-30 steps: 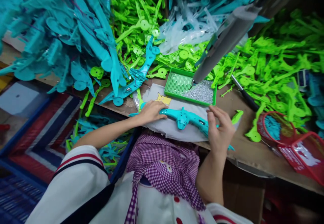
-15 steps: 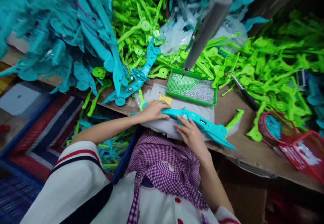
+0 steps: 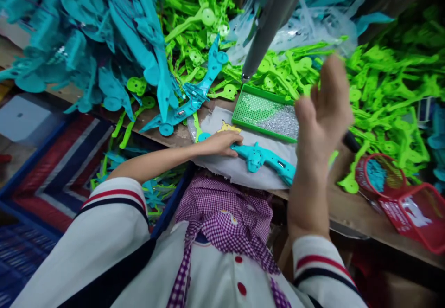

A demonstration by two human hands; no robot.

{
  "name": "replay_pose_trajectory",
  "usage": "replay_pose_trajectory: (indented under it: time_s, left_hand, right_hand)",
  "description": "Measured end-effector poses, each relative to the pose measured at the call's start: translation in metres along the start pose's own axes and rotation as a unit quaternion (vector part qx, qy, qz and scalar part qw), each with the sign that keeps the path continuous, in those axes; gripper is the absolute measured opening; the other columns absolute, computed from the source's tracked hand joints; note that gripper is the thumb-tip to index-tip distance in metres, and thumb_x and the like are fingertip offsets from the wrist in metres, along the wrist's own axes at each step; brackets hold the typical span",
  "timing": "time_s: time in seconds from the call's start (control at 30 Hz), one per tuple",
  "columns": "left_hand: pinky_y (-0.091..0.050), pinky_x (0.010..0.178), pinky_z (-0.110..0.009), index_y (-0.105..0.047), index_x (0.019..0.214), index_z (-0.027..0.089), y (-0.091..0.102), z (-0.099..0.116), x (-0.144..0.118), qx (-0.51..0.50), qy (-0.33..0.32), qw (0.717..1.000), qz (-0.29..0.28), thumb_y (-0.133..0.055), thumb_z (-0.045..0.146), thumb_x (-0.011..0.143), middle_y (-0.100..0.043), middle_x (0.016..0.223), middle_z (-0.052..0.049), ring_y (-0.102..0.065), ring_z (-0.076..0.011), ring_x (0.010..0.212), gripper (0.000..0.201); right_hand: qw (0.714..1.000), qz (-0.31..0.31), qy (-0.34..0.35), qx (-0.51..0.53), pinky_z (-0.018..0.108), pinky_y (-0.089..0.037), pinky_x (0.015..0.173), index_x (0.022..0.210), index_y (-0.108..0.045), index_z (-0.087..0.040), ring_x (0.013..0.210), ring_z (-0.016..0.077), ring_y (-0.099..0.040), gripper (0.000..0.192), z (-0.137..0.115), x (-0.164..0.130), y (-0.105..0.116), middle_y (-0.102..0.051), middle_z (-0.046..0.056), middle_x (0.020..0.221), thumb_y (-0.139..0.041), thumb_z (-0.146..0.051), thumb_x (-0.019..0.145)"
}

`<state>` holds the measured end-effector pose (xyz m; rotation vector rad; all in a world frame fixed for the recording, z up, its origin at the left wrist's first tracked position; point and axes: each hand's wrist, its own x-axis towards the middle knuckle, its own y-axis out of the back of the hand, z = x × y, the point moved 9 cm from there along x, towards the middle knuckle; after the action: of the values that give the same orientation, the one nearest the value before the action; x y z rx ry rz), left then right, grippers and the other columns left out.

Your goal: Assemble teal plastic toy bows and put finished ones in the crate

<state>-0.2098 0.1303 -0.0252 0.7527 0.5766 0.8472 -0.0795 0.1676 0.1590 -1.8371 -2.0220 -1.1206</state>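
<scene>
My left hand [image 3: 223,144] is closed around the left part of a long blue plastic toy-like piece [image 3: 256,156], which lies on a pale cloth [image 3: 243,176]. The piece's right end is hidden behind my right forearm. My right hand [image 3: 323,108] is raised off the cloth, thumb apart from the fingers, with nothing visible in it; it is somewhat blurred. Just left of it lies a green tray [image 3: 266,134] of small silvery screws, partly covered by the hand. A grey, pen-shaped power screwdriver [image 3: 269,27] hangs tip down above the tray, left of my right hand.
Heaps of blue parts [image 3: 83,34] and bright green parts [image 3: 375,90] crowd the back and sides of the table. A second blue piece [image 3: 187,106] lies behind my left hand. Red mesh baskets [image 3: 417,208] stand at right. A blue crate [image 3: 174,215] sits below the table edge.
My right hand has let go of the blue piece and risen up and to the right. The piece has turned in my left hand. The screwdriver appears shifted slightly left and up.
</scene>
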Motion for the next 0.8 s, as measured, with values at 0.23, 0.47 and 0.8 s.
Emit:
replay_pose_trajectory:
  time_s: [0.23,0.47,0.8]
  left_hand:
    - [-0.049,0.084,-0.038,-0.067,0.104,0.022,0.005,0.002,-0.005,-0.007,0.014,1.0,0.024,-0.074,0.033,0.079,-0.067,0.11,-0.007,-0.063,-0.0277,0.104,0.029]
    - [-0.048,0.083,-0.036,-0.065,0.1,0.022,0.005,0.005,-0.007,-0.003,0.014,1.0,0.021,-0.075,0.031,0.081,-0.067,0.107,-0.006,-0.063,-0.0257,0.104,0.024]
    - [-0.048,0.083,-0.036,-0.064,0.099,0.022,0.004,0.002,-0.006,-0.015,0.015,0.999,0.026,-0.075,0.031,0.081,-0.068,0.106,-0.005,-0.063,-0.0259,0.105,0.023]
  right_hand:
    - [0.993,-0.067,-0.043,0.092,0.024,-0.057,0.089,0.111,-0.057,-0.023,0.1,0.0117,-0.069,0.029,0.046,0.118,-0.106,-0.07,-0.001,0.106,-0.062,-0.045,0.093]
    - [0.971,0.024,-0.164,0.175,0.032,-0.052,0.056,0.086,-0.056,-0.024,0.059,0.0155,-0.064,0.059,0.12,0.073,-0.103,-0.057,-0.003,0.062,-0.039,-0.081,0.086]
    - [0.982,0.015,-0.135,0.128,0.035,-0.052,0.061,0.102,-0.059,-0.027,0.072,0.017,-0.063,0.078,0.148,0.06,-0.114,-0.069,0.003,0.08,-0.019,-0.091,0.081]
